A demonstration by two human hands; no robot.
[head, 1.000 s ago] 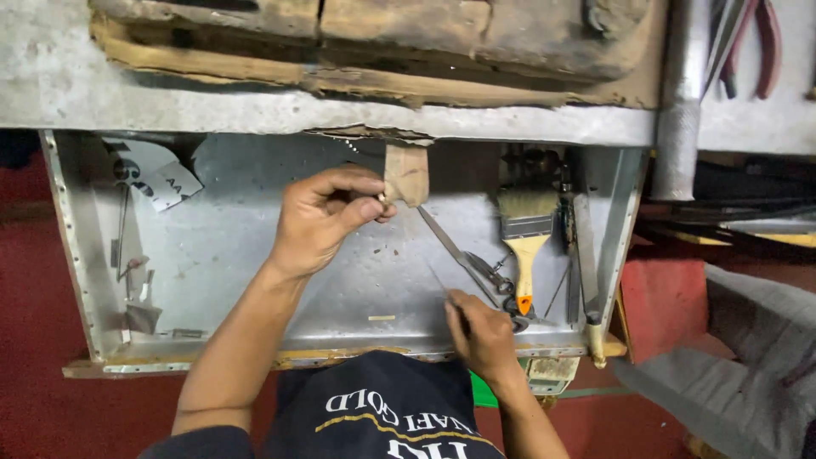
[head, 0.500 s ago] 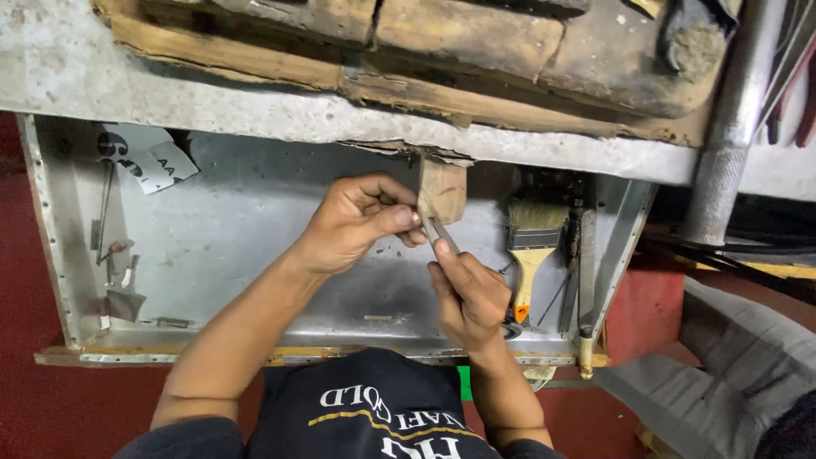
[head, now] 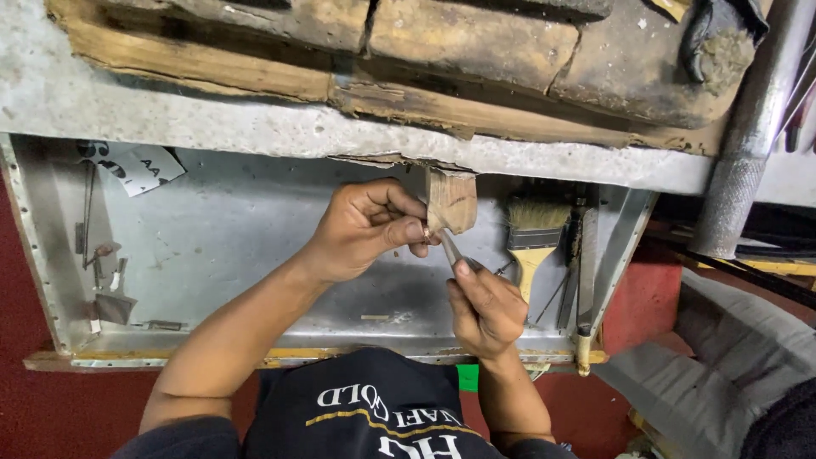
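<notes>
A: Where is the small wooden block (head: 451, 201)?

B: It hangs just under the front edge of the grey workbench (head: 255, 127), above the open metal drawer (head: 229, 246). The left hand (head: 361, 229) holds it, thumb and forefinger pinching its lower left corner, the other fingers curled in

A: And the right hand (head: 486, 308)?

B: It sits just below the block, fingers pressed together around a thin metal tool (head: 449, 247). The forefinger lies along the shaft and the tip meets the block's bottom edge. What kind of tool it is cannot be told

A: What lies around them?

B: In the drawer, just right of the hands, a paintbrush (head: 533, 234) with a yellow handle and pale bristles, and a dark narrow tool beside it. At the drawer's far left, small metal bits and a torn paper scrap (head: 136, 163). On the bench top, worn wooden blocks (head: 459, 38), and a knurled steel bar (head: 748, 144) at the right
</notes>
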